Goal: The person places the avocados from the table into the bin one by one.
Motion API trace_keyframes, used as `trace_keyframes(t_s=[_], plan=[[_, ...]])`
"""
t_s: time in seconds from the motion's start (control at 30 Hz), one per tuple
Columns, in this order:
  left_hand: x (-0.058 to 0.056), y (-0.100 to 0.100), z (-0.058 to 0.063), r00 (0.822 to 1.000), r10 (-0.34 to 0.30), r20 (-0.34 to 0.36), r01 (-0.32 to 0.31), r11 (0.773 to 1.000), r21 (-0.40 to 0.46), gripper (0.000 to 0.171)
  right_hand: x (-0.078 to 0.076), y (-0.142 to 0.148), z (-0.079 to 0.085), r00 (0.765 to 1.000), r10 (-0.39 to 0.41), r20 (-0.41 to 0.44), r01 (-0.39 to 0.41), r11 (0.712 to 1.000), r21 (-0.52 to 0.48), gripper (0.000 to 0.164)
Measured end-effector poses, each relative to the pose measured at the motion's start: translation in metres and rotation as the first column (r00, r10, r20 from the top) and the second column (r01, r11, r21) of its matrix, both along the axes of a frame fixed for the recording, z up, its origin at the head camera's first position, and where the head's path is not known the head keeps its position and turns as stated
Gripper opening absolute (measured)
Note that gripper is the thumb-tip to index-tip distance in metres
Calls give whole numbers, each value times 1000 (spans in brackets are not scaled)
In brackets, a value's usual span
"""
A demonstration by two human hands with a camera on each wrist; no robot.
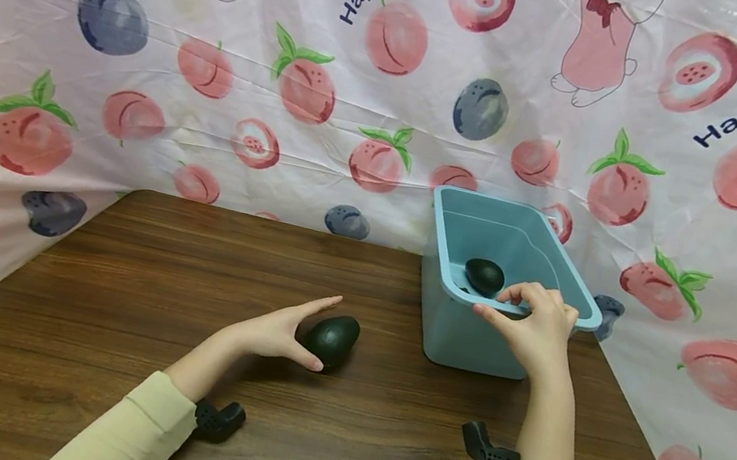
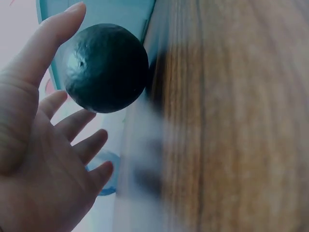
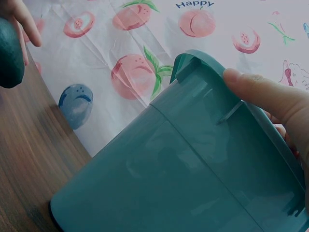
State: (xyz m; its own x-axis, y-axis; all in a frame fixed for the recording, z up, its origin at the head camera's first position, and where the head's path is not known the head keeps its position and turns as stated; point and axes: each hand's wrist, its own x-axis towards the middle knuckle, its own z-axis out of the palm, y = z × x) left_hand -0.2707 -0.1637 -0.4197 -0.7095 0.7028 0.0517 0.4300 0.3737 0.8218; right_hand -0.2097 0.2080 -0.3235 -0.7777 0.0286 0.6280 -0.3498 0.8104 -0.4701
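Observation:
A dark green avocado (image 1: 332, 340) is at the middle of the wooden table, between the spread thumb and fingers of my left hand (image 1: 276, 331). In the left wrist view the avocado (image 2: 107, 67) lies near the thumb, and the other fingers (image 2: 91, 145) reach out fairly straight; whether they touch it I cannot tell. With my right hand (image 1: 537, 325) I pinch the near rim of a blue plastic bin (image 1: 476, 335). The thumb (image 3: 260, 92) lies outside the rim, the fingers inside. Another avocado (image 1: 484, 276) rests in the bin, with a dark bit beside it partly hidden.
The bin stands at the back right of the brown wooden table (image 1: 186, 255). A fruit-printed cloth (image 1: 212, 112) hangs behind the table and along its right side. Black wrist mounts (image 1: 220, 421) sit by both cuffs.

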Motion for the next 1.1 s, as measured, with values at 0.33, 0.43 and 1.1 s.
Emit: trace_keyframes(t_s=[0.33,0.43,1.1], plan=[[-11,0,-1,995,-98,16,96,991,90,96,1,0,1,1000,2,-2,-2,1000,4,33],[-14,1,-2,995,-95,31,92,992,89,96,1,0,1,1000,2,-3,-2,1000,4,33],[-23,9,-3,989,-98,113,99,995,-6,88,0,0,0,1000,5,0,-5,1000,-1,32]])
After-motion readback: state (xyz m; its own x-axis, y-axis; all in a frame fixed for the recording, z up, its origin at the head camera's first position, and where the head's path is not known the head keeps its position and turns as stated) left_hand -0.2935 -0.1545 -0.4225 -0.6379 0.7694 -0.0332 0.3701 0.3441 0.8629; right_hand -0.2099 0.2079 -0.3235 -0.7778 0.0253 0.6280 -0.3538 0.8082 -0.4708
